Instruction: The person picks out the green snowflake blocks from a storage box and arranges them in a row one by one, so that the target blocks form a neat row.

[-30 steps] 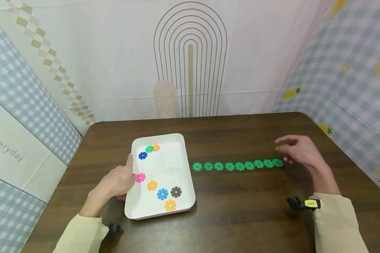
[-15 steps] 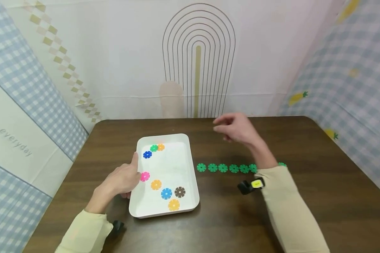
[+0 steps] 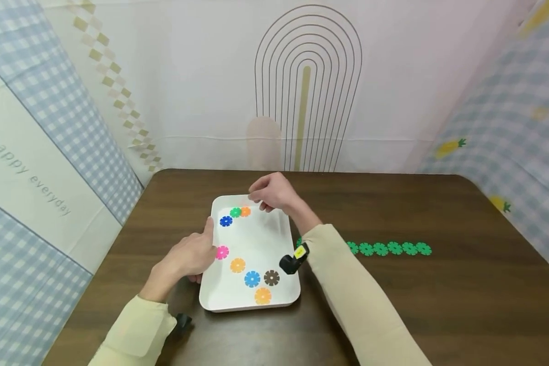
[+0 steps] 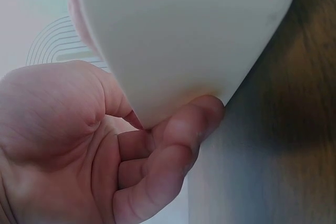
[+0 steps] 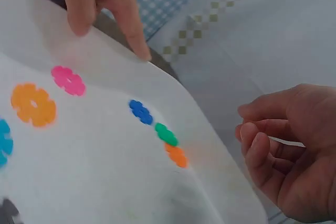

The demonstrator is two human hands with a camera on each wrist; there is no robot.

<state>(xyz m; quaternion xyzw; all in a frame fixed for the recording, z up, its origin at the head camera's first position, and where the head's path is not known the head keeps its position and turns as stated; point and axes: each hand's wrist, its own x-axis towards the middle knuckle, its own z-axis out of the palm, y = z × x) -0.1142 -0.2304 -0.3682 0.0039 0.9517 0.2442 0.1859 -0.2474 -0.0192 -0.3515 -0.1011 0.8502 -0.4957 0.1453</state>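
A white tray [image 3: 256,239] lies on the table with several flat notched discs in it. My left hand [image 3: 189,256] grips its left side, thumb over the rim and fingers curled underneath, as the left wrist view shows at the tray wall [image 4: 173,40]. Over the tray's far right edge hovers my right hand [image 3: 274,192], its fingers loosely bent with nothing between them. Closest to it are an orange disc [image 5: 176,155] and a green disc [image 5: 166,134], touching, with a blue disc [image 5: 140,112] beside them.
Right of the tray runs a row of green discs [image 3: 380,249], partly hidden by my right sleeve [image 3: 347,274]. Nearer in the tray lie a pink disc [image 3: 222,252], a brown disc [image 3: 272,278] and others. Patterned cloth [image 3: 201,91] hangs behind the brown table [image 3: 439,305].
My right hand has swung left from the right end of the green row to above the tray's far side. The left hand keeps its grip on the tray; the head view has shifted slightly.
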